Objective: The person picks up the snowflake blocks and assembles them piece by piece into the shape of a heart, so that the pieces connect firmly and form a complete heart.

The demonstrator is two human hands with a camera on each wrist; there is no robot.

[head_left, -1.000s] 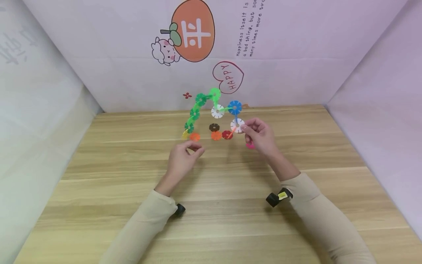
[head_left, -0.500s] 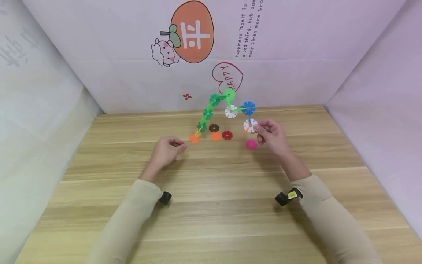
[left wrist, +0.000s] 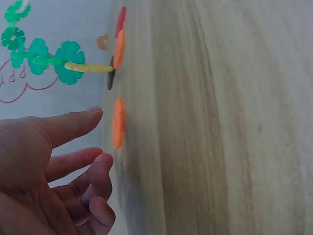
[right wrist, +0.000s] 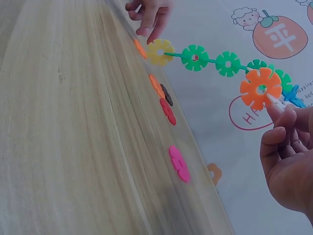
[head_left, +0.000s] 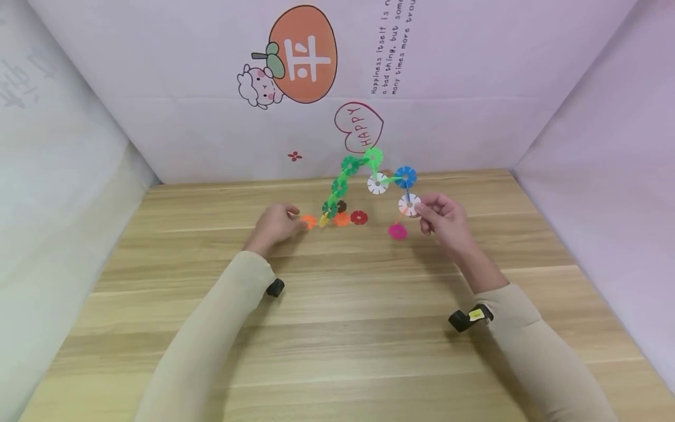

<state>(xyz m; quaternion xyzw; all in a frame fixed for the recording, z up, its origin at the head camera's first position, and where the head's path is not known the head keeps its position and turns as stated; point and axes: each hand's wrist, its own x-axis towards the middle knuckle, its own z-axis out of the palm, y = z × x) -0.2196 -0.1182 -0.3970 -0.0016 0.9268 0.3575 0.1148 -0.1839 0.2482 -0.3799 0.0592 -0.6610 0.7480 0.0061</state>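
Observation:
My right hand (head_left: 445, 221) pinches a white notched plastic disc (head_left: 406, 204) between thumb and fingers. That disc belongs to a raised chain of interlocking snowflake discs, with a blue disc (head_left: 405, 177), another white disc (head_left: 377, 183) and several green discs (head_left: 340, 187). An orange disc (right wrist: 254, 87) joins the held white one, and a yellow disc (right wrist: 160, 52) ends the far side. My left hand (head_left: 275, 227) is at a loose orange disc (left wrist: 118, 123) on the table; in the left wrist view its thumb and fingers are apart, with nothing between them.
Loose on the wooden table (head_left: 337, 328) lie another orange disc (head_left: 341, 219), a dark brown disc (head_left: 341, 206), a red disc (head_left: 359, 217) and a pink disc (head_left: 398, 231). A printed white sheet (head_left: 448, 117) stands behind; white side walls flank the table.
The chain has moved right with my right hand. My left hand first drew back left, then reached forward to the loose orange disc.

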